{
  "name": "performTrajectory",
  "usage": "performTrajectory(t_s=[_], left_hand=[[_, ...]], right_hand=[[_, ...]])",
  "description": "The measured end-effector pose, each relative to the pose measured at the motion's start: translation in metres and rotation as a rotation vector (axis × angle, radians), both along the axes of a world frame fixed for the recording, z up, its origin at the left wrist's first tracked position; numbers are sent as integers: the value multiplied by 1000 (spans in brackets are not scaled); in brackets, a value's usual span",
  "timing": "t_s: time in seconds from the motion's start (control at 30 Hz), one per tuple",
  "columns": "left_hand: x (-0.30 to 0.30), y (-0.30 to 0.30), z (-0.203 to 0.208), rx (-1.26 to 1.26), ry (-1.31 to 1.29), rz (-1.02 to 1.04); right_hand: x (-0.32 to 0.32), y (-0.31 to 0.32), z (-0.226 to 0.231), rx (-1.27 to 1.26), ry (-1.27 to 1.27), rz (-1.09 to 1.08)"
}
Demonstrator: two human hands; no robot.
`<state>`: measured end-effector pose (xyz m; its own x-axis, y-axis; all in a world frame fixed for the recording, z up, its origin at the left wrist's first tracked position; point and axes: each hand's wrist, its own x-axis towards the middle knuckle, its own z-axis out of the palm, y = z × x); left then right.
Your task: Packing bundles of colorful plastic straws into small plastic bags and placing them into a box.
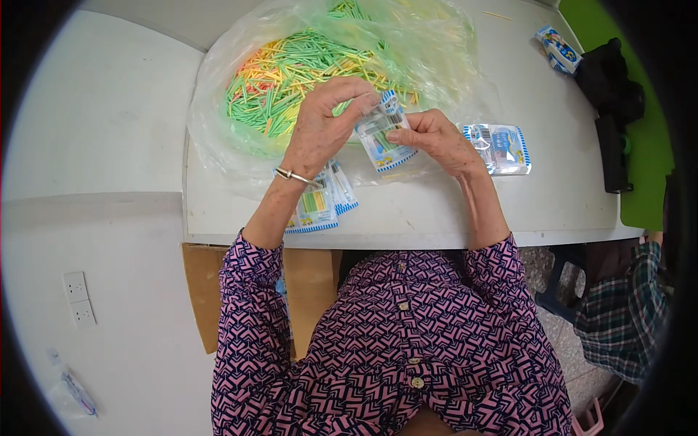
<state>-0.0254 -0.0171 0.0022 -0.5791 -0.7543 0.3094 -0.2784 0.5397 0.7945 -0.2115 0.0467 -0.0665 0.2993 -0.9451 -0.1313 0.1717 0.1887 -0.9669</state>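
Observation:
Between my hands, over the white table point(407, 211), is a small clear-and-blue plastic packet point(389, 149) with a few green sticks inside. The thumb of my right hand point(440, 142) presses on its front, gripping it from the right side. At the packet's upper left edge, the fingers of my left hand point(329, 120) are pinched together; whether they hold the packet's edge or something at its opening, I cannot make out. Behind my hands lies a large clear plastic bag point(443, 43), spread wide, with a heap of thin green, yellow and orange sticks point(313, 58).
Filled packets point(316, 207) lie under my left wrist near the table edge. More flat packets point(505, 149) lie right of my right wrist. Black objects point(614, 80) and a blue-white pack point(558, 49) stand by the green panel point(647, 145). A person's plaid sleeve point(618, 312) shows at right.

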Motion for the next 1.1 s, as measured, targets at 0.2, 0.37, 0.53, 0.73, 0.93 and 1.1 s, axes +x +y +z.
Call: performTrajectory(t_s=[0.2,0.37,0.53,0.73,0.93,1.1], left_hand=[[5,5,-2,203,-79,-20],[0,4,9,381,-22,-13],[-7,-3,-4,210,6,-74],[-10,-9,-2,159,-75,-133],[-7,-9,10,353,-136,-154],[4,-12,4,384,-137,-114]], right_hand=[[3,1,-3,-50,-57,-36],[6,2,-7,-71,-146,-126],[7,0,-8,-102,21,-24],[8,2,-4,-70,-39,0],[5,4,1,-48,-93,-37],[6,0,-6,-46,-34,5]])
